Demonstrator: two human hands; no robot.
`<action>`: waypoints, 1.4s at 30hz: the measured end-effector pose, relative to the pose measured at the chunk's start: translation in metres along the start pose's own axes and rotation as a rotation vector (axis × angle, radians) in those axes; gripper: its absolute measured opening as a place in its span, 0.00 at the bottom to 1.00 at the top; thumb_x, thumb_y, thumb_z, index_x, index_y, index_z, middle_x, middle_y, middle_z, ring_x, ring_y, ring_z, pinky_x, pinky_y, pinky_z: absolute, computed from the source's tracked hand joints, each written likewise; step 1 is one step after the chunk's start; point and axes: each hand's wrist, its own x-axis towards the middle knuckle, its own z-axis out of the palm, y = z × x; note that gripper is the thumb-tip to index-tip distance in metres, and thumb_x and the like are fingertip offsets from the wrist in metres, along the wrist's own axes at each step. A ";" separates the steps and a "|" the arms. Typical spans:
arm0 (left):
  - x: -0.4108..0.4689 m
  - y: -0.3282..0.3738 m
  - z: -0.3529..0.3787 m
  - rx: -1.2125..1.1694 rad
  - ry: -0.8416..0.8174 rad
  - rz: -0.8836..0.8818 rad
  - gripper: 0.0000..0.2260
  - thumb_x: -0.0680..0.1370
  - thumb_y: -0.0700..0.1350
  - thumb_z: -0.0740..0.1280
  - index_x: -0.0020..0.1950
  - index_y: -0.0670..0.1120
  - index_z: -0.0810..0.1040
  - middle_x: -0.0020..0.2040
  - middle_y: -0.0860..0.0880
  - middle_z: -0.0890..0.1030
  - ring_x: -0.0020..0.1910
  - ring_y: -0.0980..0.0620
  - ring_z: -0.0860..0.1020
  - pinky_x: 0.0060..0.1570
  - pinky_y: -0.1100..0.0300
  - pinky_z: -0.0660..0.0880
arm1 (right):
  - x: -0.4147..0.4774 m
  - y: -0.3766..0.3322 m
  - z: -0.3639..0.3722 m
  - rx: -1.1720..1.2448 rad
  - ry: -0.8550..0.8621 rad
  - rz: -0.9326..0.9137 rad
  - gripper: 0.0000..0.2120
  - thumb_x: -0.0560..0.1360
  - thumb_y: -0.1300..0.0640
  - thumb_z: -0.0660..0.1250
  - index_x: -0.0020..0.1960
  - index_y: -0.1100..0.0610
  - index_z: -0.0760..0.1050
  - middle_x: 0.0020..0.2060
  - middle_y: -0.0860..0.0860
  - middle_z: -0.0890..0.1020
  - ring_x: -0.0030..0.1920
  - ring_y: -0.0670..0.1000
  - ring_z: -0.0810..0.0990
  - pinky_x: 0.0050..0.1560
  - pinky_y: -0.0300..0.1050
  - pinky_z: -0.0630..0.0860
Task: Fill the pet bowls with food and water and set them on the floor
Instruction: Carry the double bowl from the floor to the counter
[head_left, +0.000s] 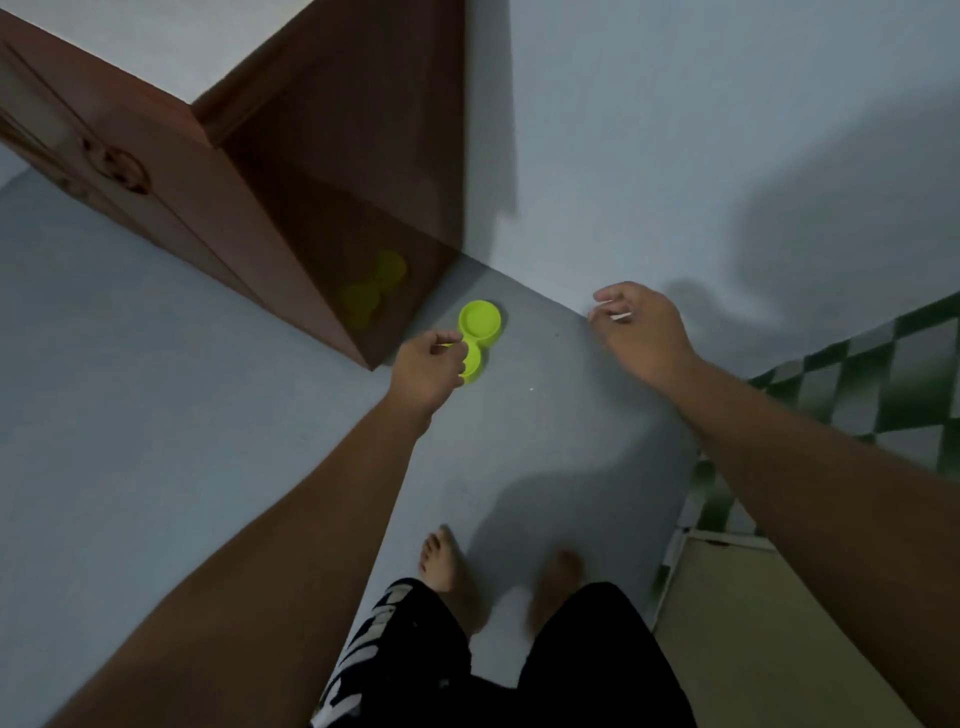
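Looking down at a lime-green double pet bowl (480, 319), lying on the pale floor (156, 415) just beside the bottom corner of a brown wooden cabinet (311, 208) and close to the wall (675, 130). Also showing up as a faint green reflection in the cabinet's glossy side. Seeming empty in the far cup, with no kibble or water showing. Not calling the near cup, being half hidden.

Reaching down with the left hand (428, 369), covering the near cup, fingers curled right at the rim. Honestly not able to tell whether that grip is clamped on the rim or only hovering over it. Holding the right hand (639, 322) well apart from the bowl, nearer the wall, fingers loosely curled. Spotting a tiny white sliver (621, 315) at the fingertips, too small to name, so not able to tell if that grip is pinching something or just relaxed.

Guessing at the step: going by the empty-looking cup, probably picking the bowl up for filling rather than setting it down finished. Food and water both looking not yet done.

Next move, probably: closing the fingers on the rim or the narrow middle, lifting it level, steering clear of the cabinet corner.

Standing barefoot (447, 566) in black shorts (571, 665) with white lettering, with green checked flooring (857, 374) off to the right.
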 end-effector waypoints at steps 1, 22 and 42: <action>0.013 -0.004 0.007 -0.017 0.019 -0.015 0.05 0.81 0.39 0.68 0.56 0.40 0.79 0.42 0.43 0.78 0.36 0.51 0.76 0.39 0.58 0.77 | 0.019 0.004 0.008 0.004 -0.015 -0.004 0.09 0.76 0.59 0.70 0.56 0.53 0.81 0.45 0.51 0.85 0.38 0.47 0.81 0.49 0.43 0.79; 0.333 -0.266 0.122 -0.362 0.486 -0.322 0.05 0.83 0.42 0.66 0.51 0.43 0.81 0.44 0.43 0.81 0.43 0.48 0.80 0.43 0.54 0.81 | 0.393 0.237 0.264 0.048 -0.338 -0.040 0.11 0.64 0.42 0.66 0.40 0.46 0.81 0.41 0.52 0.86 0.48 0.56 0.86 0.56 0.62 0.81; 0.479 -0.449 0.143 -0.428 0.646 -0.413 0.24 0.80 0.50 0.71 0.75 0.44 0.74 0.68 0.40 0.78 0.65 0.38 0.78 0.65 0.40 0.77 | 0.488 0.346 0.447 -0.143 -0.378 -0.101 0.21 0.84 0.49 0.61 0.69 0.62 0.76 0.64 0.62 0.80 0.65 0.61 0.78 0.59 0.45 0.73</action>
